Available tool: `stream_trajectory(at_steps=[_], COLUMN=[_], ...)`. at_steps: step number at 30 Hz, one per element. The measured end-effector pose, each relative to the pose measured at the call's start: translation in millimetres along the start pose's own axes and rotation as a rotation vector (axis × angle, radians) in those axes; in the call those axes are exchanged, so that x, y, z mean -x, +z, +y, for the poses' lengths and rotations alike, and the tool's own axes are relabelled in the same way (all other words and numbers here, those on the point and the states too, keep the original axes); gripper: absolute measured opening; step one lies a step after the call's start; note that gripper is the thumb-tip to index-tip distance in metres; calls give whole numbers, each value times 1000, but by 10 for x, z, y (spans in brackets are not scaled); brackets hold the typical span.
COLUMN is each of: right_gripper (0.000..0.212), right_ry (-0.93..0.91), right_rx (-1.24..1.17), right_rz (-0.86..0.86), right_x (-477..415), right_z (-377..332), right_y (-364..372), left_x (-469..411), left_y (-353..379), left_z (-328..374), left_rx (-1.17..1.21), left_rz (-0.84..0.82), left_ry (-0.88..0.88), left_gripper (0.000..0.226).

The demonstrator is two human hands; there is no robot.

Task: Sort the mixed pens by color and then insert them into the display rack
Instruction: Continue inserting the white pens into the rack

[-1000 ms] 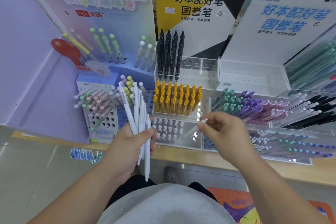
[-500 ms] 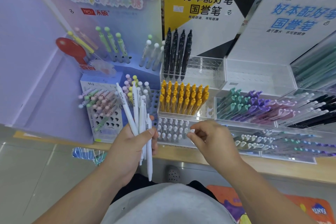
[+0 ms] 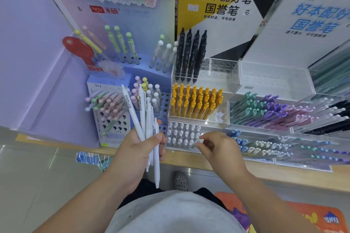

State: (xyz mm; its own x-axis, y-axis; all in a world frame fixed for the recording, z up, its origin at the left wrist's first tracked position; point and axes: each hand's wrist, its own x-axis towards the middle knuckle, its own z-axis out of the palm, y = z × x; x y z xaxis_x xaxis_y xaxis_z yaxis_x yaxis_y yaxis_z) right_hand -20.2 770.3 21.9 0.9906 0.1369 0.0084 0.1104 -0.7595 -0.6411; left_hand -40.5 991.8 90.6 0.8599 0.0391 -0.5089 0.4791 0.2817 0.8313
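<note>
i'm seating a white pen (image 3: 200,141) in the front tier of the display rack (image 3: 180,149), the row where the other white caps (image 3: 180,134) stand. to do it well i should hold it upright over a free hole, let the tip find that hole before i push, then press straight down on the top so the neighbours don't tip (the holes sit close together, so i'd guess a slanted push would knock them). my right hand (image 3: 221,150) pinches that pen's top between thumb and fingertips, at the tier's right end. my left hand (image 3: 135,157), off to the left and apart from the right, is wrapped round the spare white pens (image 3: 145,113), their tips hanging below my fist, just in front of the surface (image 3: 189,160).
</note>
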Motion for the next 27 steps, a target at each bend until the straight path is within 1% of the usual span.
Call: stream_trajectory(at_steps=[5, 8, 11, 17, 20, 22, 23, 24, 25, 27], right_gripper=[20, 19, 23, 24, 28, 34, 32, 27, 19, 6], right_ry=[-40, -66, -58, -81, -24, 26, 53, 92, 141, 223], right_rx=[80, 60, 41, 81, 87, 63, -1, -128, -305, -650], right_rz=[-1, -17, -21, -48, -98, -81, -55, -32, -24, -79], right_x=[-58, -30, -12, -29, -38, -37, -40, -48, -64, -113], right_z=[20, 27, 48, 65, -8, -102, -176, -270, -371, -573], right_y=[38, 56, 99, 92, 0, -110, -179, -258, -340, -508], left_x=[16, 22, 30, 57, 81, 96, 101, 106, 110, 106], left_y=[-34, -57, -63, -40, 4, 41, 65, 93, 125, 209], left_z=[-5, -16, -22, -13, 20, 47, 64, 79, 91, 107], left_rx=[-5, -17, -21, -42, -58, -64, -63, -61, -62, -77], left_rz=[-9, -14, -16, -24, -62, -102, -131, -161, -188, -220], left_ry=[2, 2, -2, -9, -22, -34, -39, -44, -50, -56], left_gripper=[22, 23, 24, 24, 19, 19, 21, 23, 25, 24])
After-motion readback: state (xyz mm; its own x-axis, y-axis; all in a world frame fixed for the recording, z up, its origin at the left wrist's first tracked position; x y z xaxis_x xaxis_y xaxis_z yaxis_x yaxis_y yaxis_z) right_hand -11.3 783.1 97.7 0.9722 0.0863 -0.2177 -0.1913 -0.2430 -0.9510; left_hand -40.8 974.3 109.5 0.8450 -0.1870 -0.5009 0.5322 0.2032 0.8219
